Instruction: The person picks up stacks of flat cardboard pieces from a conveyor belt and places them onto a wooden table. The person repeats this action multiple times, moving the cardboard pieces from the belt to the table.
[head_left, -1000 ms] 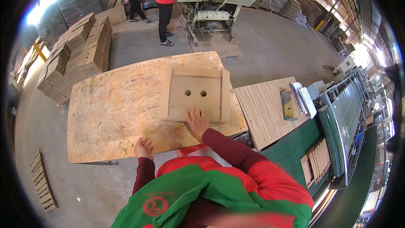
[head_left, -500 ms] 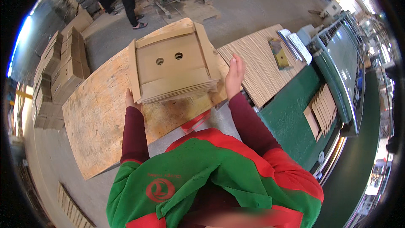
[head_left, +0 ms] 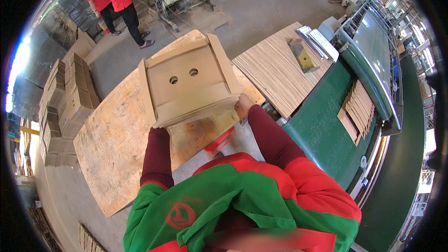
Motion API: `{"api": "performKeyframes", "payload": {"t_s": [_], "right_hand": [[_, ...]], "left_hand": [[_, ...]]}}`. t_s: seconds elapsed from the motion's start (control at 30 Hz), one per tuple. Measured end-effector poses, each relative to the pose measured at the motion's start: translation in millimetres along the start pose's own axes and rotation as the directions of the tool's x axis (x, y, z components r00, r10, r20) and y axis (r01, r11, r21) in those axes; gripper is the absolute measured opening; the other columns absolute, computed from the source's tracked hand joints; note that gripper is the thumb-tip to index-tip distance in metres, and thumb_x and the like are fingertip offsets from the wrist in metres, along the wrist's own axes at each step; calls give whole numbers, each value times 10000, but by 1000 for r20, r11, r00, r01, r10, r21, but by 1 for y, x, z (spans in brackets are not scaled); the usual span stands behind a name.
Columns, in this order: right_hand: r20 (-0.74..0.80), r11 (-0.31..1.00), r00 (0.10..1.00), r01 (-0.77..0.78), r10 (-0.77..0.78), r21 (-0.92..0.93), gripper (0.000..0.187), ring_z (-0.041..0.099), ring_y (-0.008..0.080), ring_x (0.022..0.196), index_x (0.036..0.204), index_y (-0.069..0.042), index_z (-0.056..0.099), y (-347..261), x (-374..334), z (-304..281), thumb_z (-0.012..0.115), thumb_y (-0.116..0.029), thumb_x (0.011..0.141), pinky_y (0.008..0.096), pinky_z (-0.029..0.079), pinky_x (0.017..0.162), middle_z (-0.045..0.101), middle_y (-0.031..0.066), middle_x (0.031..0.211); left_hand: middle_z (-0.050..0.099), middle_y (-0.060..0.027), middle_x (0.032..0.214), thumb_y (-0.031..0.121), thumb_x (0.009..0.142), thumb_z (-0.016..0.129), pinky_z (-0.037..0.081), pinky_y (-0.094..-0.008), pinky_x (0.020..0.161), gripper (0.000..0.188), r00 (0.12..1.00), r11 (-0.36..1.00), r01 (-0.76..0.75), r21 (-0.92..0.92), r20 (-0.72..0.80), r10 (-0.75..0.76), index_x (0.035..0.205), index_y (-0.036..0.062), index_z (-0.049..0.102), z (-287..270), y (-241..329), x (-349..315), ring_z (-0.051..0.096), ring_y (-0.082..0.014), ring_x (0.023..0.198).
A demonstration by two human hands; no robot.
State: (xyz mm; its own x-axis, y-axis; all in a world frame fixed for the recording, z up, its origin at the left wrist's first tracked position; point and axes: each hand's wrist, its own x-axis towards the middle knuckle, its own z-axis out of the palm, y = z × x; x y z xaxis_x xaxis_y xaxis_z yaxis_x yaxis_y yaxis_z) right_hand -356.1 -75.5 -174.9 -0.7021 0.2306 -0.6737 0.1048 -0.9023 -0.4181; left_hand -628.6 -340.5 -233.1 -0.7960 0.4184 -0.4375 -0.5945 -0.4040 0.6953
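Observation:
A stack of flat brown cardboard sheets (head_left: 191, 100) lies on the wooden tabletop in front of me. Its top sheet has folded-up side strips and two round holes. My right hand (head_left: 243, 106) is closed on the stack's near right corner, fingers curled at the layered edges. At the near left corner my left sleeve (head_left: 157, 151) reaches up to the cardboard. The left hand itself is hidden under or behind that edge, so its fingers do not show.
The worn wooden tabletop (head_left: 109, 144) extends left. To the right are a striped board stack (head_left: 270, 67) bearing a metal bracket (head_left: 303, 56), and a green conveyor belt (head_left: 322, 112) carrying overlapping cardboard pieces (head_left: 358, 112). Stacked cartons (head_left: 77, 98) stand left; two people (head_left: 119, 0) are beyond.
My right hand has come in from beside the stack and closed on its near right corner. My left hand has slipped out of sight at the near left corner. The view has shifted slightly.

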Motion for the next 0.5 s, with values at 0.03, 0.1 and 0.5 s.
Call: {"api": "performKeyframes", "payload": {"t_s": [0.03,0.1,0.5], "right_hand": [[6,997,998,66,-66,-33,442,562,317,1050,1175,-20,593,1,1,-3,480,-360,916,416,465,892,615,169,1169],[-74,960,973,201,-219,-196,476,543,314,1088,1196,-33,575,5,3,-9,465,-396,909,438,454,917,597,157,1197],[-35,919,931,353,-364,-177,757,496,320,1184,1303,-54,510,7,18,-40,376,-680,898,504,414,949,501,140,1355]], "left_hand": [[440,-136,1394,509,967,354,407,-490,994,648,1000,1000,-1,-5,-7,1,1429,58,300,2,-1,-1,473,-311,1236],[441,-136,1393,506,967,354,407,-487,996,646,1000,1000,3,-18,-21,-3,1429,58,301,6,-3,-3,475,-309,1235],[447,-138,1388,492,969,359,403,-472,1011,634,954,994,-85,-62,-293,64,1425,55,307,-1,1,-29,486,-301,1228]]}}
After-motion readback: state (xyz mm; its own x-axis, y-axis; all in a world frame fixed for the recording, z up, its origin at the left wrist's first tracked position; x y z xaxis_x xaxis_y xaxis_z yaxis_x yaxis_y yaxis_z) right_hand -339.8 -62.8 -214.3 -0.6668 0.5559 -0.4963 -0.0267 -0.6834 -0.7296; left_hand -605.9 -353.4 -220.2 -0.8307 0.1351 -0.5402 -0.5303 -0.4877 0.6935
